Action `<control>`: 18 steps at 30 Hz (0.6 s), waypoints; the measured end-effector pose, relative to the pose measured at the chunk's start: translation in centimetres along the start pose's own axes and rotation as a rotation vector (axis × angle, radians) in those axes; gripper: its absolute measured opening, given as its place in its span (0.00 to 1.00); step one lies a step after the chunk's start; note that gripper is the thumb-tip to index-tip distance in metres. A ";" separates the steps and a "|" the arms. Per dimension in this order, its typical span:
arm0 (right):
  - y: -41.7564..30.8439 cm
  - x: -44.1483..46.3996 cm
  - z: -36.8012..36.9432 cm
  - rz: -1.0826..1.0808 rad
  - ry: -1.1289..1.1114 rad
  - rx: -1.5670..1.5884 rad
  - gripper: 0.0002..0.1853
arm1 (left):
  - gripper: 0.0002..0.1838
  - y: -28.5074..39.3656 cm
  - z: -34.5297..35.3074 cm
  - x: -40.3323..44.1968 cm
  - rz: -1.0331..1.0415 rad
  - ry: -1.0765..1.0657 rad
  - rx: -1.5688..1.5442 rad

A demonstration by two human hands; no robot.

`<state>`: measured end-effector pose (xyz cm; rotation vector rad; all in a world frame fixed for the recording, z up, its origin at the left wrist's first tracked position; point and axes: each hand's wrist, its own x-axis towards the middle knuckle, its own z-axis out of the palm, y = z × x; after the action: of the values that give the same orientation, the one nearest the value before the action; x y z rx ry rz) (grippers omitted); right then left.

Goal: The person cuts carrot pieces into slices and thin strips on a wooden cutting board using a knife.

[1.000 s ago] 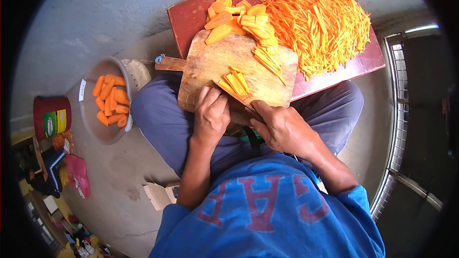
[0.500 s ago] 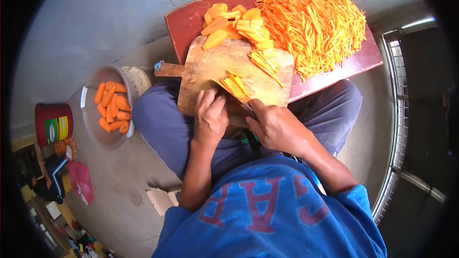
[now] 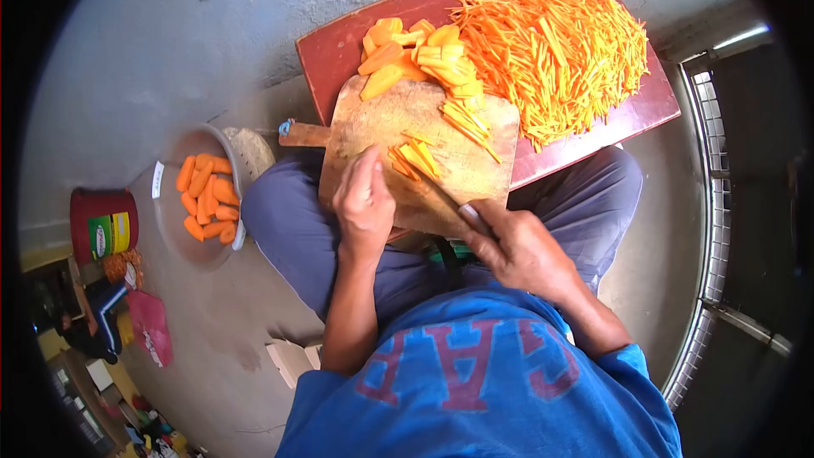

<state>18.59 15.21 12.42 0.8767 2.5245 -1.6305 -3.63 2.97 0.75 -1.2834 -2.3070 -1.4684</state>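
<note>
My right hand (image 3: 530, 250) grips a knife (image 3: 441, 197), its blade slanting up and left over the wooden cutting board (image 3: 373, 123). Beside the blade tip, a small bunch of cut carrot sticks (image 3: 415, 155) lies on the board. My left hand (image 3: 366, 203) is at the board's lower left, fingers loosely extended, with nothing visible in them and apart from the sticks. More carrot strips (image 3: 469, 127) lie toward the board's right side. Carrot slices (image 3: 383, 58) are piled at its far edge, some overlapping the board.
A large heap of shredded carrot (image 3: 551, 59) covers the right of the red table (image 3: 335, 38). On the floor at left stand a basin (image 3: 174, 225) of whole peeled carrots (image 3: 208, 195) and a red bucket (image 3: 80, 225). Another person's leg (image 3: 106, 318) shows at far left.
My left hand has come off the carrot sticks and shifted slightly left, its fingers straightening. The knife has drawn back down and right with my right hand, leaving the sticks spread on the board.
</note>
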 end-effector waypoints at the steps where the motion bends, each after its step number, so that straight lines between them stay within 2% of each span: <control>1: 0.5 0.3 0.6 -0.029 -0.033 -0.020 0.16 | 0.13 0.1 -0.4 0.3 -0.021 0.040 0.006; 6: 1.2 3.0 2.6 -0.151 -0.042 -0.019 0.15 | 0.12 -0.2 -1.3 0.2 -0.053 0.118 -0.013; 10: 2.7 4.7 2.7 -0.313 0.102 0.015 0.16 | 0.12 -0.7 -1.2 -0.3 -0.054 0.085 -0.012; 13: 2.6 4.4 -0.4 -0.131 0.069 -0.056 0.16 | 0.13 -0.5 -1.1 -0.3 -0.103 0.030 -0.070; 15: 3.7 4.3 -2.1 -0.084 0.116 -0.042 0.15 | 0.14 -0.7 -0.7 0.0 -0.155 -0.003 -0.143; 17: 4.6 4.2 -3.8 -0.076 0.145 -0.113 0.14 | 0.14 -0.4 -0.5 0.9 -0.140 -0.103 -0.158; 18: 5.5 4.6 -4.0 -0.153 0.214 -0.113 0.14 | 0.15 0.0 -0.4 1.8 -0.126 -0.150 -0.167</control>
<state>18.33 22.31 8.30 0.9128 2.8614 -1.4847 -4.89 3.67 1.89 -1.3556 -2.4440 -1.6922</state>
